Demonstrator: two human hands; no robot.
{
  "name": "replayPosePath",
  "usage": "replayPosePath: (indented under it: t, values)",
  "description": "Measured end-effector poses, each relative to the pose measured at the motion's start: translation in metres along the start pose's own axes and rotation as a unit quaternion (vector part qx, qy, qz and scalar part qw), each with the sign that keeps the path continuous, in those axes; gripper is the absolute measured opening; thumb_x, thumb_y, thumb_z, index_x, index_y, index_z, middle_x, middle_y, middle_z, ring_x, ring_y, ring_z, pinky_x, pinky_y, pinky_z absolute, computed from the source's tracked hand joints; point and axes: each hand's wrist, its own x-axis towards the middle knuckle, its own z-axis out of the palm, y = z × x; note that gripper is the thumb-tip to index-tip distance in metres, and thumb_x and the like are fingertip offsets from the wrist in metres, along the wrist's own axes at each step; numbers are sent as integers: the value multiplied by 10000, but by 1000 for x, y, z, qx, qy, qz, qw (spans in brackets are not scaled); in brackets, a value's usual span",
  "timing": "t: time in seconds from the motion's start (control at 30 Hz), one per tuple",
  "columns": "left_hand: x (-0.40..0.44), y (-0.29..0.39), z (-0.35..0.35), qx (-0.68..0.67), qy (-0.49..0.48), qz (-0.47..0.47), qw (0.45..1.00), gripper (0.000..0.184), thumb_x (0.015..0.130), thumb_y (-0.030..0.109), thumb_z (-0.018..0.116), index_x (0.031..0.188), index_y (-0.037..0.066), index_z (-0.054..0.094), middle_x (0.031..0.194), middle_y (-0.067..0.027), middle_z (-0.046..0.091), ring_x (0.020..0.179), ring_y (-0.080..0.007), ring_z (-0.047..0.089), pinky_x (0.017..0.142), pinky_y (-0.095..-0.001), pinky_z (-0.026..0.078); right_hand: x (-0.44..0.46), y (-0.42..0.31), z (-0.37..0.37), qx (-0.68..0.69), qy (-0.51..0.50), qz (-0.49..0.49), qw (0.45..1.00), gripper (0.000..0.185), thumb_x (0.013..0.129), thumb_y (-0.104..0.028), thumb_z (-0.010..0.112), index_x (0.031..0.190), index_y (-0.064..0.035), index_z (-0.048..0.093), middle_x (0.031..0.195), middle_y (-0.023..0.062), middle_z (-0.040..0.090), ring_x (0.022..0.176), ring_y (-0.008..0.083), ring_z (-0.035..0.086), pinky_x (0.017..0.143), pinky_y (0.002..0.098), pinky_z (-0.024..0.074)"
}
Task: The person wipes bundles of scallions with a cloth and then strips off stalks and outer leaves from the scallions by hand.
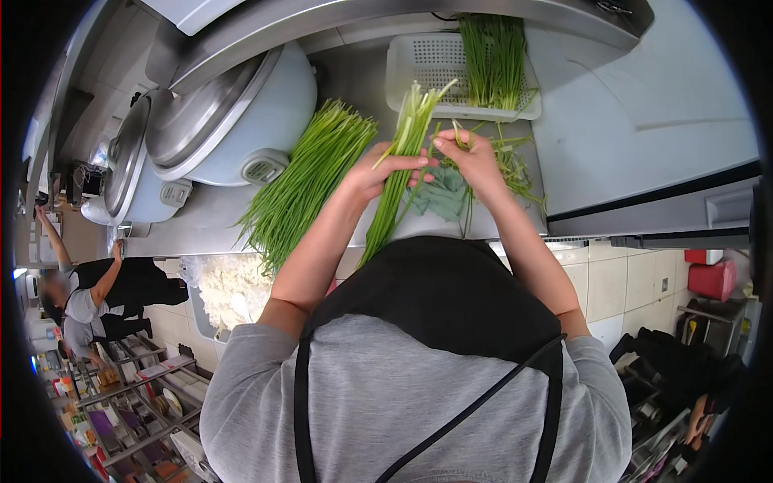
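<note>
My left hand (377, 171) is closed around a bunch of green stalks (394, 197), their pale ends pointing away from me. Just right of it, my right hand (473, 157) pinches a thin green stalk between thumb and fingers. A large pile of long green stalks (310, 177) lies on the steel counter (201, 221) to the left. Beneath and between my hands is a crumpled green cloth (437, 196). Loose trimmed bits (517, 173) are scattered to the right of my right hand.
A white perforated basket (419, 63) at the back holds more stalks (493, 60). Two large lidded cookers (278, 97) stand at the left. A tub of white food (229, 290) is below the counter edge. Other people (88, 298) are at far left.
</note>
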Motion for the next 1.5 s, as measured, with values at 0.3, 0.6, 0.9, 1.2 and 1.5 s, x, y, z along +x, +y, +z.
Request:
replayPosePath:
  t: [0.3,0.6,0.9,1.2,1.5]
  values:
    - [-2,1,-2,-35,13,33,999,422,747,180,614,1085,-32,478,1051,-114,547,857,-217,582,606,-273,427,-17,-13,-7,-39,-4,103,994,210,760,-193,611,874,-17,603,702,8,560,627,73,463,603,200,381]
    - [-9,5,3,-16,-37,9,999,492,750,174,610,1143,-48,415,1134,-133,481,887,-258,575,647,-292,461,-14,-7,-21,-66,-17,40,997,152,712,-124,609,793,5,616,722,50,602,694,101,542,643,224,416]
    - [-10,1,5,-24,-24,15,999,489,741,140,604,1167,4,407,1139,-129,499,906,-295,567,627,-300,456,10,32,-73,-268,30,20,963,251,652,-119,646,862,-14,558,783,95,615,724,173,581,692,267,433]
    - [-8,-3,3,-21,-22,18,999,481,740,134,599,1165,5,414,1118,-128,514,901,-282,569,624,-301,452,4,-1,-69,-350,123,-61,927,307,679,-161,626,973,-80,605,772,103,616,739,200,589,698,283,440]
    - [-3,-4,17,-3,-50,18,999,488,747,194,617,1140,-27,429,1114,-111,511,875,-226,574,637,-288,452,-20,-23,-16,-39,-38,-8,998,272,760,-247,602,983,-89,603,715,-12,540,621,94,481,533,198,356]
